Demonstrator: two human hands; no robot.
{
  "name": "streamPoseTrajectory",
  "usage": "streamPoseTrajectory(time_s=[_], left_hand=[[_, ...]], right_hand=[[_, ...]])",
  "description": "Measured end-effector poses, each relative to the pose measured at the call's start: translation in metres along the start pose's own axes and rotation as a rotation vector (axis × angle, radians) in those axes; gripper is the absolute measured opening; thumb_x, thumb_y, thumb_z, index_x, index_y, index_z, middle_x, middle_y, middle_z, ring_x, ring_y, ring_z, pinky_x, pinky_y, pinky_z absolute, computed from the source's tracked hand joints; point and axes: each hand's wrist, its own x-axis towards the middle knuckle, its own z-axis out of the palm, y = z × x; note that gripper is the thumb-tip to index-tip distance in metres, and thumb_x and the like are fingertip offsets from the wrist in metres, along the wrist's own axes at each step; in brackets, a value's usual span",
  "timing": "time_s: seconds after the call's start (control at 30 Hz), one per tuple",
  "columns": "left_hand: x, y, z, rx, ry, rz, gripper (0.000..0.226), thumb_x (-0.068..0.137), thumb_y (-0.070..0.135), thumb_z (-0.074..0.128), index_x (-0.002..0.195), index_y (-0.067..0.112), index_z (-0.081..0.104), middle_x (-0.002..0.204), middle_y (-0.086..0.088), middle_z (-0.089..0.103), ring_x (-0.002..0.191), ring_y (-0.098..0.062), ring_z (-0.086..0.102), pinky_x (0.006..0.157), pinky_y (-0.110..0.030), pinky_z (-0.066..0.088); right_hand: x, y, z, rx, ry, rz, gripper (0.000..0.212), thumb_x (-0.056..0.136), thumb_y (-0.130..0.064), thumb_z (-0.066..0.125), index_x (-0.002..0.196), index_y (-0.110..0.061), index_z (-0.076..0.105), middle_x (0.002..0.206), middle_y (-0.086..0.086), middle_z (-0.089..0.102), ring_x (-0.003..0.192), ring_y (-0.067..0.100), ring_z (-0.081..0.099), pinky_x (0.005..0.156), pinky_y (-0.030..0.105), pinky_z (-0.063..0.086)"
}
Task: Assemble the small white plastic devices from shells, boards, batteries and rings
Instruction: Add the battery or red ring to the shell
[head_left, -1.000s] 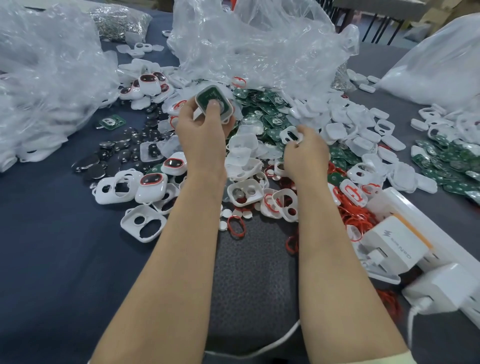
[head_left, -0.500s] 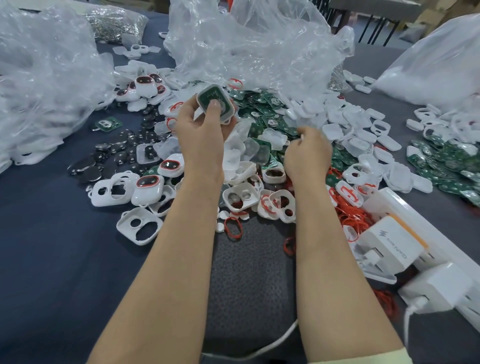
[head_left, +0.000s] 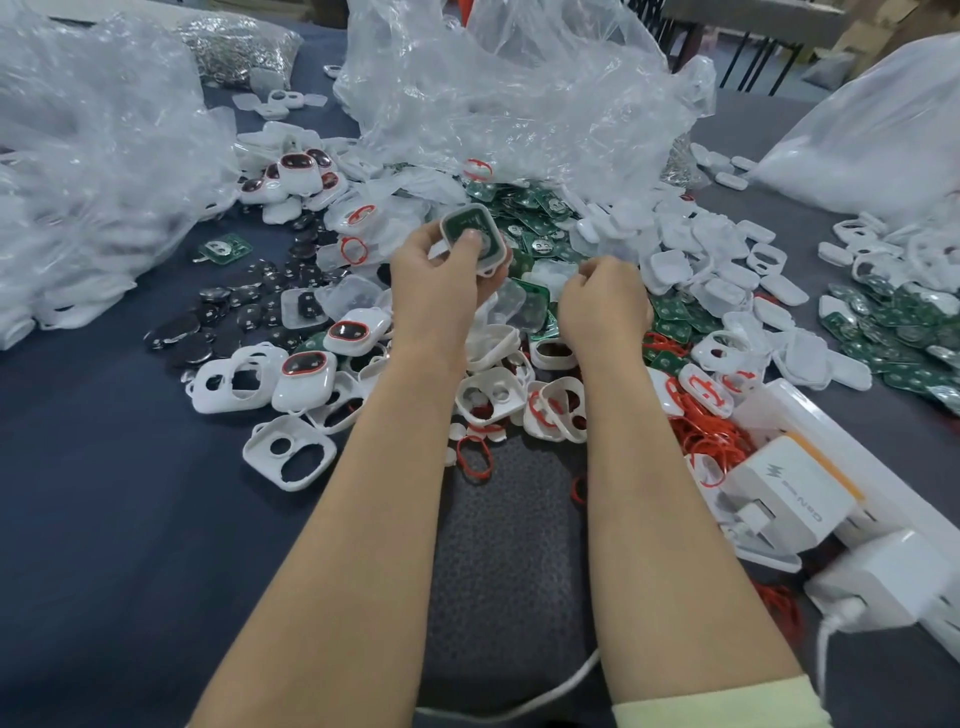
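Between the left hand's (head_left: 434, 280) curled fingers and pressing thumb, a white shell (head_left: 500, 248) carrying a green board (head_left: 464, 226) is sitting raised. Right of those fingers, the right hand (head_left: 602, 304) is hovering, fingers curling inward; contents cannot be told.

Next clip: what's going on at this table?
A person is assembling small devices at a table strewn with parts. The left hand holds a white shell with a green board seated in it, the thumb pressing on the board. The right hand is over the parts pile with its fingers curled; whether it holds a part is hidden. Closed devices with red rings lie to the left, near loose coin batteries.
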Motion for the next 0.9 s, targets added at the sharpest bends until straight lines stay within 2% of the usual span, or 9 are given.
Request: streamPoseTrajectory(time_s=[0.13,0.3,0.37,0.43,0.5,0.53,0.63,0.73,0.9], left_hand=[[-0.001,-0.003,0.000,0.078,-0.016,-0.059,0.020,0.097,0.002,0.050,0.117,0.003,0.053,0.109,-0.019,0.065,0.078,-0.017,0.071,0.061,-0.019,0.056],[0.000,-0.003,0.000,0.066,-0.017,-0.103,0.011,0.097,0.002,0.050,0.106,0.008,0.055,0.108,-0.020,0.066,0.071,-0.013,0.071,0.056,-0.018,0.054],[0.001,-0.003,-0.001,0.047,-0.018,-0.115,0.011,0.097,0.003,0.050,0.105,0.008,0.056,0.106,-0.020,0.066,0.070,-0.013,0.071,0.056,-0.019,0.054],[0.002,-0.003,-0.001,0.026,-0.010,-0.123,0.011,0.097,0.003,0.050,0.105,0.009,0.056,0.106,-0.020,0.066,0.071,-0.014,0.071,0.057,-0.020,0.056],[0.003,-0.003,-0.002,0.005,-0.001,-0.135,0.012,0.097,0.004,0.049,0.105,0.009,0.056,0.106,-0.019,0.066,0.073,-0.016,0.071,0.059,-0.021,0.056],[0.003,-0.003,-0.002,0.002,0.000,-0.136,0.014,0.097,0.004,0.048,0.108,0.009,0.055,0.107,-0.019,0.066,0.076,-0.017,0.071,0.060,-0.022,0.057],[0.004,-0.003,-0.002,0.015,0.010,-0.122,0.020,0.097,0.004,0.047,0.116,0.006,0.054,0.110,-0.020,0.065,0.083,-0.020,0.070,0.061,-0.022,0.056],[0.004,-0.002,-0.002,0.021,0.027,-0.115,0.015,0.097,0.003,0.046,0.108,0.009,0.055,0.112,-0.021,0.065,0.083,-0.021,0.068,0.062,-0.023,0.057],[0.006,-0.005,-0.002,0.063,0.017,-0.113,0.014,0.097,0.004,0.046,0.104,0.011,0.056,0.107,-0.018,0.065,0.085,-0.022,0.067,0.060,-0.023,0.054]], right_hand=[[0.000,0.002,0.001,-0.015,-0.056,0.056,0.035,0.094,-0.019,0.044,0.127,-0.014,0.055,0.138,0.010,0.048,0.129,0.032,0.044,0.111,0.048,0.030],[0.000,0.004,0.003,-0.092,-0.094,0.053,0.043,0.097,-0.025,0.039,0.138,-0.013,0.044,0.143,0.011,0.044,0.134,0.030,0.038,0.113,0.048,0.025],[-0.001,0.004,0.002,-0.050,-0.034,0.033,0.043,0.098,-0.023,0.038,0.139,-0.012,0.043,0.141,0.010,0.046,0.132,0.029,0.041,0.113,0.048,0.027],[-0.002,0.002,-0.004,0.138,0.112,-0.016,0.036,0.098,-0.019,0.040,0.133,-0.012,0.047,0.129,0.007,0.054,0.120,0.024,0.050,0.107,0.045,0.035],[-0.003,-0.003,-0.011,0.440,0.162,-0.080,0.028,0.096,-0.011,0.043,0.122,-0.014,0.054,0.112,0.002,0.059,0.096,0.015,0.057,0.093,0.039,0.047],[-0.003,-0.006,-0.015,0.597,0.122,-0.095,0.027,0.094,-0.006,0.044,0.116,-0.015,0.056,0.108,0.002,0.060,0.089,0.013,0.059,0.086,0.035,0.051],[-0.010,-0.013,-0.017,1.014,-0.128,-0.081,0.032,0.091,0.004,0.048,0.113,-0.020,0.048,0.106,0.010,0.063,0.088,0.014,0.064,0.073,0.024,0.056],[-0.014,-0.016,-0.013,1.184,-0.229,-0.062,0.024,0.092,0.005,0.052,0.107,-0.013,0.050,0.095,0.003,0.066,0.083,0.009,0.067,0.070,0.020,0.055],[-0.017,-0.016,-0.013,1.315,-0.257,-0.028,0.024,0.092,0.008,0.052,0.094,-0.016,0.056,0.079,0.000,0.067,0.075,0.012,0.069,0.069,0.024,0.057]])
